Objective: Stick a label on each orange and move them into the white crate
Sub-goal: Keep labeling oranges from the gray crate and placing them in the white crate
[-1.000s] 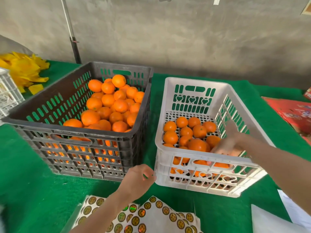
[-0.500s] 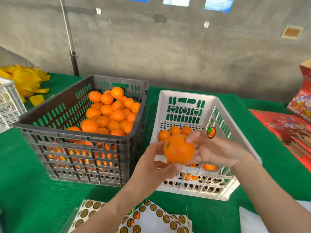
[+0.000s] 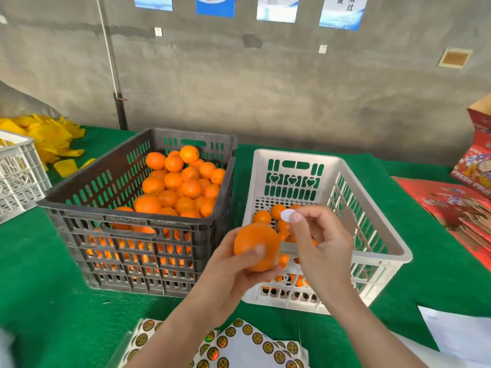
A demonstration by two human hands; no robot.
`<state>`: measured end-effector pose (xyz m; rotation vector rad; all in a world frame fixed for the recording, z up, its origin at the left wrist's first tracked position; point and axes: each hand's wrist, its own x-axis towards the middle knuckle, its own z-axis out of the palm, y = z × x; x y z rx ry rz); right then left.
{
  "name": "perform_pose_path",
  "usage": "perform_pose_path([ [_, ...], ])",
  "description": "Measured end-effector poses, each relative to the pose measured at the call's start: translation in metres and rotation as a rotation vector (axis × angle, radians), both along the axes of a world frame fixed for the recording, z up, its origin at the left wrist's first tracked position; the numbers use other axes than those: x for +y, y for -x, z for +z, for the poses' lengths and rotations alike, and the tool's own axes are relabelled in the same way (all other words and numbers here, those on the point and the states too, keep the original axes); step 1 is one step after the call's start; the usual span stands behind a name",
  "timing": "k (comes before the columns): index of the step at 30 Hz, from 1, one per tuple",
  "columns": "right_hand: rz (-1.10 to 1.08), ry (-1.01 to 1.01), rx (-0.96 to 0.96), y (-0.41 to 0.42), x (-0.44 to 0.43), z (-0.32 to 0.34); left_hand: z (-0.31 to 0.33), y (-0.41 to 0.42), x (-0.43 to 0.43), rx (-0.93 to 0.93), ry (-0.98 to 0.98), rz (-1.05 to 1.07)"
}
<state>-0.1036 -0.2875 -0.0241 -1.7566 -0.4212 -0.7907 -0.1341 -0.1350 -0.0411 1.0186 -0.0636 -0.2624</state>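
Observation:
My left hand [image 3: 228, 272] grips one orange [image 3: 252, 241] in front of the white crate [image 3: 377, 235], above its near left corner. My right hand [image 3: 321, 243] pinches a round label [image 3: 287, 215] at its fingertips, its white back toward me, just above and right of the held orange. Several oranges [image 3: 276, 211] lie on the white crate's floor. The dark grey crate [image 3: 127, 227] to the left holds a heap of oranges [image 3: 183, 184]. Sheets of round labels [image 3: 249, 343] lie on the green cloth under my forearms.
A small white crate [image 3: 18, 173] and a pile of yellow pieces [image 3: 50, 136] sit at the far left. Red fruit boxes [image 3: 457, 203] lie at the right. White paper [image 3: 457, 333] lies at the lower right. A concrete wall stands behind the table.
An orange came into my left hand, which lifted it before the white crate. My right hand left the crate and now holds the label close over the orange. The camera tilted up.

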Motion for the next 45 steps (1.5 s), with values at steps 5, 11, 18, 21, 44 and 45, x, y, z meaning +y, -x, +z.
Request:
perform_pose_path([
  [5,-0.064,0.041,-0.078,-0.005,-0.003,-0.004,0.002,0.002,0.002,0.187,0.25,-0.229],
  [11,-0.073,0.1,-0.162,-0.005,0.001,-0.006,0.0,0.0,0.0,0.172,0.217,-0.19],
  [18,0.006,0.253,-0.36,-0.003,0.003,-0.013,-0.002,-0.001,-0.006,0.007,0.101,-0.063],
  [21,0.009,0.315,-0.444,-0.003,0.002,-0.017,0.0,-0.002,-0.007,0.009,0.092,-0.047],
  [44,0.308,0.145,0.093,0.013,-0.013,-0.009,0.0,-0.017,-0.004,0.111,0.096,-0.102],
  [45,0.346,0.154,0.2,0.01,-0.018,-0.001,0.001,-0.019,-0.004,0.11,0.092,-0.108],
])
